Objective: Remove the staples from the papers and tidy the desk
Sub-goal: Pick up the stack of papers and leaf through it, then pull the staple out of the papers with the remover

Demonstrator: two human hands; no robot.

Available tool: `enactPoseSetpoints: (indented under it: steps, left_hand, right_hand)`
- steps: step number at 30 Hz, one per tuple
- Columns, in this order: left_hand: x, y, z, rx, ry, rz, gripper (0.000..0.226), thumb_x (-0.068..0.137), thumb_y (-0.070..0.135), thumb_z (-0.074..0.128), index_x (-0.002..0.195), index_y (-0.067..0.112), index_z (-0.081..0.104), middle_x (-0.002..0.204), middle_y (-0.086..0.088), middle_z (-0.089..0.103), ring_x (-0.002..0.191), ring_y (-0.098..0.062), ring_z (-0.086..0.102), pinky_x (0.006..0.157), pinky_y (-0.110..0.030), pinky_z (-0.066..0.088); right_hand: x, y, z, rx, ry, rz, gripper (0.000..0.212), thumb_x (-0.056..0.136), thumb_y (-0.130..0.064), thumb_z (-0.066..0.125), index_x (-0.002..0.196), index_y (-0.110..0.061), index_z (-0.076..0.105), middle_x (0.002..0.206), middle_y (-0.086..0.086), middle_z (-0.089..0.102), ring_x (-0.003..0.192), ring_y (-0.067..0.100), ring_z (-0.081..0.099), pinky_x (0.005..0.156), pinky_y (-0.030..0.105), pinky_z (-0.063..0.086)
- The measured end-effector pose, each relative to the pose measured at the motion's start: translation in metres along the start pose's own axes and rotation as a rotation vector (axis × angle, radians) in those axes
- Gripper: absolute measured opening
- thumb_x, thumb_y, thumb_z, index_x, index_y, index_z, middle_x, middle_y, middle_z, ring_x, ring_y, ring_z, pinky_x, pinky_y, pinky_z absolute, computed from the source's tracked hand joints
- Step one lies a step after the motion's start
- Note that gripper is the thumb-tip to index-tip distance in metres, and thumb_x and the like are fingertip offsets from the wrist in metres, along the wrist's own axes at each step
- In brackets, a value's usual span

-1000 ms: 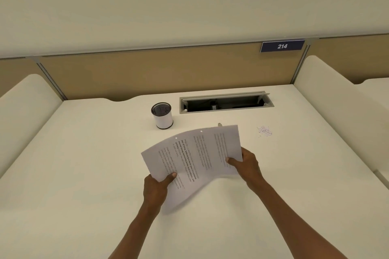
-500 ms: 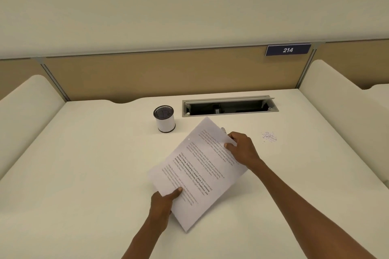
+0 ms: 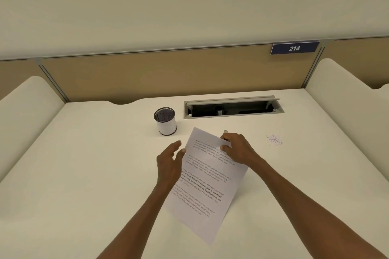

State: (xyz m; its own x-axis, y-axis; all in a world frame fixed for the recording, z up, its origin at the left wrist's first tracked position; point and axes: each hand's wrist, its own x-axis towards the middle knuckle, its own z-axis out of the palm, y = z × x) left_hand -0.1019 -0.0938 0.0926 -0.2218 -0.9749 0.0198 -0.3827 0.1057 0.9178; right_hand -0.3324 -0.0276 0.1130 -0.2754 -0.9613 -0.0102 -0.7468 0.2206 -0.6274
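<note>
Printed papers (image 3: 207, 183) lying slantwise mid-surface (image 3: 84, 174), white, text in paragraphs, some bold. Right hand (image 3: 240, 149) pinching the far corner, fingers (image 3: 226, 149) curled over the edge. Left hand (image 3: 169, 161) beside the left edge, fingers released and spread. Behind: cylindrical mesh-topped cup (image 3: 165, 121), open cable slot (image 3: 232, 108). To the right, scattered staples (image 3: 274, 140), well apart. Placard 214 (image 3: 294, 48) on tan partition.

Single head-worn wide-angle view, looking forward and down, close over the desk (image 3: 88, 174), facing the partition (image 3: 168, 73)
</note>
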Motion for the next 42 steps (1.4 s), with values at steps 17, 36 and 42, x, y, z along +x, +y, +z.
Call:
enactPoseSetpoints:
  steps: [17,36,42]
  left_hand:
    - [0.043,-0.009,0.038,-0.062,-0.018,-0.059,0.015,0.096,0.018,0.066,0.103,0.016,0.079,0.082,0.025,0.07,0.078,0.005,0.067,0.078,-0.026,0.052]
    - [0.052,-0.048,0.049,-0.026,-0.063,-0.148,0.016,0.098,0.019,0.064,0.094,0.022,0.079,0.078,0.017,0.075,0.066,0.008,0.061,0.066,-0.01,0.046]
    - [0.055,-0.045,0.05,-0.044,-0.076,-0.164,0.019,0.097,0.017,0.064,0.089,0.03,0.076,0.075,0.025,0.073,0.069,0.008,0.064,0.065,-0.007,0.047]
  right_hand:
    - [0.038,0.026,0.007,0.03,-0.256,0.011,0.014,0.092,-0.015,0.06,0.104,-0.015,0.064,0.112,0.007,0.067,0.121,0.03,0.054,0.077,0.026,0.042]
    - [0.091,0.094,-0.006,-0.818,-0.148,-0.495,0.065,0.087,0.008,0.052,0.138,-0.031,0.05,0.154,0.011,0.032,0.13,0.03,0.042,0.087,0.043,0.047]
    - [0.105,0.088,0.004,-0.87,-0.269,-0.531,0.039,0.086,-0.003,0.06,0.116,-0.029,0.065,0.146,0.008,0.041,0.126,0.026,0.043,0.087,0.04,0.043]
